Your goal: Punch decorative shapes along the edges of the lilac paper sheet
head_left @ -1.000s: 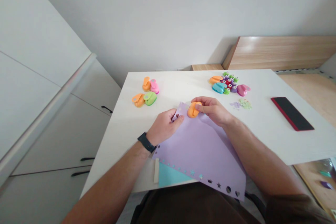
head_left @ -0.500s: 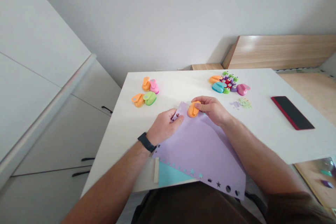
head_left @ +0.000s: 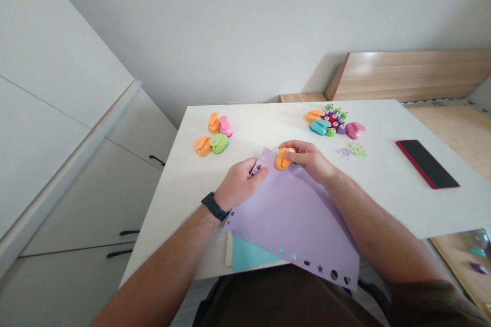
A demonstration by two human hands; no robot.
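while the right hand [head_left: 309, 159] is grasping an orange craft punch [head_left: 283, 158] near frame centre, the left hand [head_left: 240, 184] is pinching the top corner of a lilac paper sheet [head_left: 291, 219], which is lying over the near edge of the counter [head_left: 268, 122] at lower middle of the frame. right grip is clenching the punch body; cannot tell if the lever is pressed down. sheet corner is sitting at the punch mouth, and keeping it flat and taut, left grip close to the punch, looks best. cut-out shapes [head_left: 320, 269] are running along the sheet's lower edge. a teal paper sheet [head_left: 249, 255] is lying beneath it. more craft punches [head_left: 213, 135] are sitting upper left on the counter, others [head_left: 330, 122] upper right.
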